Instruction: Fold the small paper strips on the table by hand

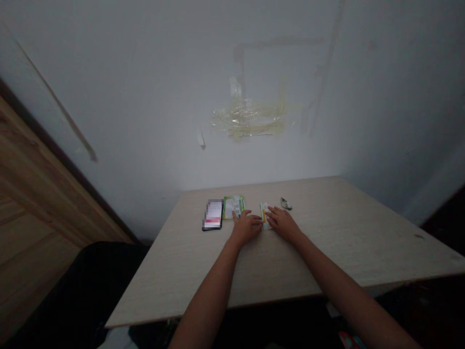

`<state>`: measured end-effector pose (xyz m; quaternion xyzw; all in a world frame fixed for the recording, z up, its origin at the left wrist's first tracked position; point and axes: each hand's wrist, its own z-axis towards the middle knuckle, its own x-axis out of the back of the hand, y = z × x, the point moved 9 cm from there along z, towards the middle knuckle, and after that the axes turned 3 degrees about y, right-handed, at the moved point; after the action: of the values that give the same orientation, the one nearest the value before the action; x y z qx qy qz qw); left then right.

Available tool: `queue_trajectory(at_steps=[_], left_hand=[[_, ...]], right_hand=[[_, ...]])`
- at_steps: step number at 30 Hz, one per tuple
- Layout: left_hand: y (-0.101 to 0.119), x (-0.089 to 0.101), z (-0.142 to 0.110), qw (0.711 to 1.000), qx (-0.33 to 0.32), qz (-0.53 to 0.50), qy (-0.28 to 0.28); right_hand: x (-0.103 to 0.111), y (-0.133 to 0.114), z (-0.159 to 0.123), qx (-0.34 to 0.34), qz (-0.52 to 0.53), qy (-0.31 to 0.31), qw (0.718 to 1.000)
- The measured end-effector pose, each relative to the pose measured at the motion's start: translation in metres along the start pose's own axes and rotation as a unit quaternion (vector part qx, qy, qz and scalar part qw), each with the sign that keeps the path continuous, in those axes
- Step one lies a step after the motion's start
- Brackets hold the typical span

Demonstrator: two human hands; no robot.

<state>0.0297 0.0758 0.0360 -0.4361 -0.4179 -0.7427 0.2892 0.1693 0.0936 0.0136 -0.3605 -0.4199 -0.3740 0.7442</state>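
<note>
My left hand (247,228) rests low over the table with its fingers spread. Its thumb side reaches the lower edge of a green and white printed packet (229,207), while its other fingertips point toward a smaller white, yellow and green packet (264,210). Across that smaller packet lies my right hand (285,224), fingers stretched out and covering its right part. Both packets are flat on the tabletop. Just beyond the right hand is a small crumpled dark green and white wrapper (286,203). The print on the packets is too small to read.
A phone (213,214) with a lit, blurred screen lies left of the green packet. The pale wooden table (348,232) meets a grey wall (145,97) with old tape (254,120) on it. A small dark scrap (419,236) lies near the table's right edge.
</note>
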Motion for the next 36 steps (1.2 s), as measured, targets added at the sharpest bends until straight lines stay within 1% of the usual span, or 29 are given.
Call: queue_trajectory(at_steps=[3,7,14,17,20,22,29,36], left_hand=[[-0.001,-0.001,0.000,1.000,-0.001,-0.006,0.000],[-0.002,-0.004,0.000,1.000,-0.001,-0.014,-0.012],[-0.003,-0.006,0.000,1.000,0.005,-0.014,-0.024],[-0.004,-0.006,0.000,1.000,0.002,-0.013,-0.004],[-0.008,-0.002,0.000,0.999,0.015,0.003,0.033],[-0.010,0.000,0.000,0.999,0.023,0.020,0.043],[-0.007,-0.002,-0.002,0.997,0.016,0.061,0.036],[-0.002,0.000,-0.002,0.995,0.008,0.086,0.041]], right_hand=[[-0.001,0.002,0.000,0.000,0.000,-0.009,1.000],[-0.004,0.007,-0.001,0.014,0.023,-0.016,0.999],[-0.005,0.009,0.000,0.025,0.035,-0.001,0.999],[-0.005,0.007,0.001,0.030,0.017,0.002,0.999],[-0.005,0.005,0.001,0.034,-0.003,0.001,0.999],[-0.005,0.005,0.001,0.036,-0.011,0.003,0.999],[-0.001,0.002,0.001,0.037,-0.015,0.007,0.999],[0.000,-0.001,0.000,0.035,-0.029,0.000,0.999]])
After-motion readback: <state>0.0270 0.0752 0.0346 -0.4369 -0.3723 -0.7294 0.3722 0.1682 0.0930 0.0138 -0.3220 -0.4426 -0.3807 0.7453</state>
